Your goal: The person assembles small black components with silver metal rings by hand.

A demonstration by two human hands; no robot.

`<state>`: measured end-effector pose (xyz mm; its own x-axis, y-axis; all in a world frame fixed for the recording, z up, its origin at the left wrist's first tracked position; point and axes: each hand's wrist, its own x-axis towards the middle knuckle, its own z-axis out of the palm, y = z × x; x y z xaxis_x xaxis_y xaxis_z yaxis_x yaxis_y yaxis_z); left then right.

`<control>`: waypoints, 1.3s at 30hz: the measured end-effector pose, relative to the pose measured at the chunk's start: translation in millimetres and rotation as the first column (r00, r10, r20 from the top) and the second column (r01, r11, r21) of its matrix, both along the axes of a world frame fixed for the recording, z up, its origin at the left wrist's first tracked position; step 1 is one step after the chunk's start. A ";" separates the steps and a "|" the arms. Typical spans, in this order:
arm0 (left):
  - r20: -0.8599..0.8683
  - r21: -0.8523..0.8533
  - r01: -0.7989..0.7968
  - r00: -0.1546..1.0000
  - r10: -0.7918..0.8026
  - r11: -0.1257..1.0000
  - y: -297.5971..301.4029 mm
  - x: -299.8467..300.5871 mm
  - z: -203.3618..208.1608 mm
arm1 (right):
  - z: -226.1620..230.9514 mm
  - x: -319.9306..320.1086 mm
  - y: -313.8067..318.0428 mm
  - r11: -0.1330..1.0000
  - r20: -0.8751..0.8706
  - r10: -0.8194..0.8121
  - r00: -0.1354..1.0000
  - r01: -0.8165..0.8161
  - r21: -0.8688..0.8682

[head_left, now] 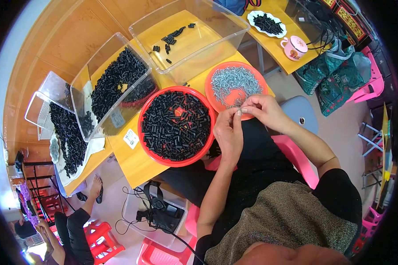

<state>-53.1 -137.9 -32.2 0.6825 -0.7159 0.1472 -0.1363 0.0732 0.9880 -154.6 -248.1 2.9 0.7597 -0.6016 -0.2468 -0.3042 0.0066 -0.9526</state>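
Wood-grained panelling (84,39) and a yellow tabletop (135,170) frame the scene as we look down on a person's close handwork. We judge the step in hand to be fine fingertip work on a small part, and the next move to call for a steady left pinch and small, exact adjustments by the right fingers. Left hand (229,132) and right hand (272,114) meet at the fingertips, each drawn into a narrow pinch; whether anything sits between them, we cannot tell. Silvery metal pieces (236,79) lie loose just beyond both hands' fingertips, in an orange plate (208,86) whose near rim passes beneath them in our view. Beside the left hand, on its left, 1 red basin (142,138) is filled with short black cylinders (177,137). Farther left of that hand we see a clear bin (108,128) heaped with more black pieces. Well beyond the right hand, near a white dish (251,17), stands 1 pink mug (292,52).
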 end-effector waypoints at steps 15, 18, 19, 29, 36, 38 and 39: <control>-0.513 -0.056 0.095 0.851 -0.110 0.994 4.1 7.9 -6.2 | 2.6 5.6 5.2 0.970 0.137 -0.124 0.983 0.149 -0.190; -0.663 -0.107 0.121 0.731 -0.161 0.987 10.0 12.2 -6.7 | 14.9 5.6 9.5 0.910 0.092 0.029 0.995 0.012 -0.415; -0.701 -0.125 0.138 0.688 -0.186 0.983 12.4 13.6 -5.3 | 15.7 7.2 10.8 0.833 0.080 0.126 0.989 -0.062 -0.550; -0.873 -0.266 -0.018 0.427 -0.233 0.964 53.1 37.9 12.3 | 22.2 31.3 37.2 0.930 0.213 0.078 0.974 0.005 -0.367; -0.879 -0.381 -0.095 0.346 -0.328 0.920 73.2 38.7 14.5 | 25.7 43.6 64.8 0.840 0.309 0.166 0.936 0.030 -0.542; -0.906 -0.364 -0.130 0.280 -0.318 0.922 75.8 38.2 16.3 | 25.2 45.3 68.1 0.796 0.318 0.200 0.927 0.035 -0.605; -0.906 -0.365 -0.131 0.279 -0.319 0.922 77.0 38.0 16.3 | 24.0 45.9 69.6 0.795 0.317 0.201 0.927 0.034 -0.605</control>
<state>-15.1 -60.9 -15.9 0.4242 -0.8452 -0.3252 0.8922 0.3286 0.3098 -108.7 -178.5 26.9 0.7758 -0.4666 0.4248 0.0745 -0.6008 -0.7959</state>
